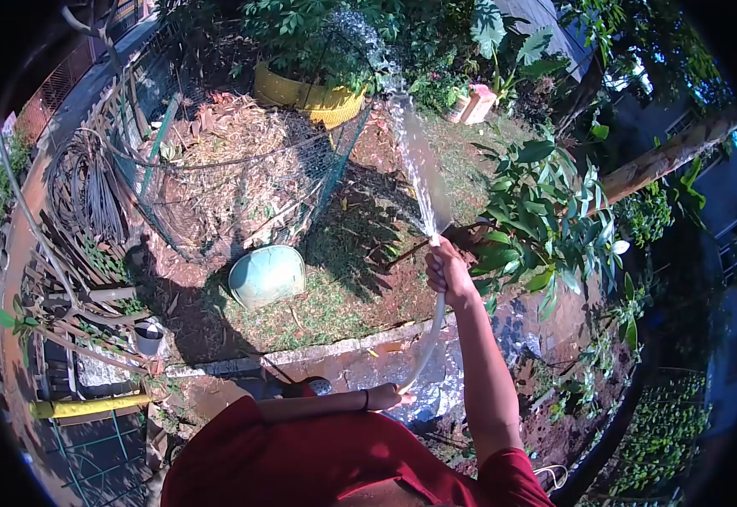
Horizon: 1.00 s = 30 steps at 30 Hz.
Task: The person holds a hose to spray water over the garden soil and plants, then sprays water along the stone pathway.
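Note:
My right hand is stretched out in front of me, its fingers wrapped round a pale garden hose close to its outlet. Water sprays from that end up and away, toward the leafy plants at the back. Lower down, near my waist, my left hand is closed on the same hose, where it bends toward my body. A dark band circles the left wrist.
A mesh enclosure holds dry straw; a yellow planter stands behind it. A pale green basin-like object lies on the grass. Leafy branches and a slanting trunk are right. A small bucket sits left.

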Tool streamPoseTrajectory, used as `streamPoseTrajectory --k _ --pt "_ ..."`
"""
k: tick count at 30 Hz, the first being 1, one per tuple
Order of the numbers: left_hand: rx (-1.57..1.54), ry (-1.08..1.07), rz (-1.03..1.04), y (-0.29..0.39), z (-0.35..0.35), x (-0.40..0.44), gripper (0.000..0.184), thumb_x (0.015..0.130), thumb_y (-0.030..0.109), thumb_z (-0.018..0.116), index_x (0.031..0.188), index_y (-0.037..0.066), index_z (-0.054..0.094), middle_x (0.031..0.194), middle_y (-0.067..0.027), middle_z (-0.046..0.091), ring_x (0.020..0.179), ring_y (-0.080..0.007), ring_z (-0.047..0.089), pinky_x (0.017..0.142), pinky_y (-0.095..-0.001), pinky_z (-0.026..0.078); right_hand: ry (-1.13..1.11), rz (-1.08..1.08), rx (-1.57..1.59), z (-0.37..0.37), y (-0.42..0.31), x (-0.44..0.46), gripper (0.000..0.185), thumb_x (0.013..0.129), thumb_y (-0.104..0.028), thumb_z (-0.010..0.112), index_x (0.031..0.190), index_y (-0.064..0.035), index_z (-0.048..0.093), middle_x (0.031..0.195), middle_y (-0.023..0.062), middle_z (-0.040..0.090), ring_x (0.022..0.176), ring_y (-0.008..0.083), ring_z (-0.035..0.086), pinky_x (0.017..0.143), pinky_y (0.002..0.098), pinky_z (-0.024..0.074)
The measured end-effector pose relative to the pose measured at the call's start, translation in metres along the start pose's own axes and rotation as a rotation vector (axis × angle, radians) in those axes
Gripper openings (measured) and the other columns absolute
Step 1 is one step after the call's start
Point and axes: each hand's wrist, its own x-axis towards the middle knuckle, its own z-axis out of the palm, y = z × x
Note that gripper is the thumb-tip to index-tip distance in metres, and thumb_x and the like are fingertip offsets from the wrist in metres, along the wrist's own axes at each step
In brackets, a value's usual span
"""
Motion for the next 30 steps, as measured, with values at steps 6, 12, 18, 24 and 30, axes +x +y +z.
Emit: streamPoseTrajectory --k 6,12,18,24,30 --pt "-0.016 0.016 0.005 -0.001 0.000 0.001 0.036 0.088 0.039 0.063 0.102 0.006 0.067 0.062 0.0053 0.046 0.053 -0.0055 0.040 0.047 -0.0241 0.031 -0.002 -0.022 0.018 -0.003 0.004 0.003 0.014 0.096 -0.022 0.044 0.111 -0.0196 0.043 0.063 -0.0049 0.034 0.039 0.0050 0.026 0.032 0.0199 0.0219" --pt "-0.023 0.018 0.011 -0.001 -0.008 -0.006 0.036 0.089 0.041 0.062 0.098 0.006 0.067 0.061 0.0066 0.045 0.053 -0.0052 0.040 0.048 -0.0243 0.031 0.089 -0.086 0.112 -0.023 0.015 0.011 0.013 0.096 -0.019 0.043 0.109 -0.0199 0.043 0.062 -0.0041 0.035 0.038 0.0056 0.026 0.031 0.0210 0.0206" --pt "-0.033 0.074 -0.009 0.015 -0.005 -0.018 0.034 0.089 0.042 0.061 0.083 0.008 0.064 0.057 0.0062 0.041 0.051 -0.0056 0.037 0.048 -0.0251 0.030 0.209 -0.169 0.131 -0.031 0.016 0.009 0.005 0.096 -0.020 0.042 0.101 -0.0189 0.043 0.060 -0.0042 0.035 0.037 0.0057 0.027 0.030 0.0206 0.0201" --pt "0.032 0.088 0.028 0.015 -0.010 -0.016 0.038 0.088 0.047 0.059 0.073 0.012 0.058 0.058 0.0061 0.042 0.052 -0.0073 0.038 0.052 -0.0274 0.034 0.256 -0.262 0.112 -0.028 0.009 0.004 0.003 0.095 -0.019 0.044 0.098 -0.0183 0.043 0.059 -0.0044 0.035 0.037 0.0054 0.027 0.030 0.0204 0.0206" --pt "0.058 0.114 0.060 0.014 -0.015 -0.014 0.038 0.088 0.047 0.059 0.087 0.009 0.067 0.060 0.0044 0.044 0.054 -0.0075 0.041 0.053 -0.0281 0.034 0.297 -0.265 0.129 -0.028 0.003 0.001 0.003 0.095 -0.019 0.045 0.098 -0.0186 0.043 0.059 -0.0042 0.034 0.037 0.0055 0.028 0.030 0.0203 0.0212"
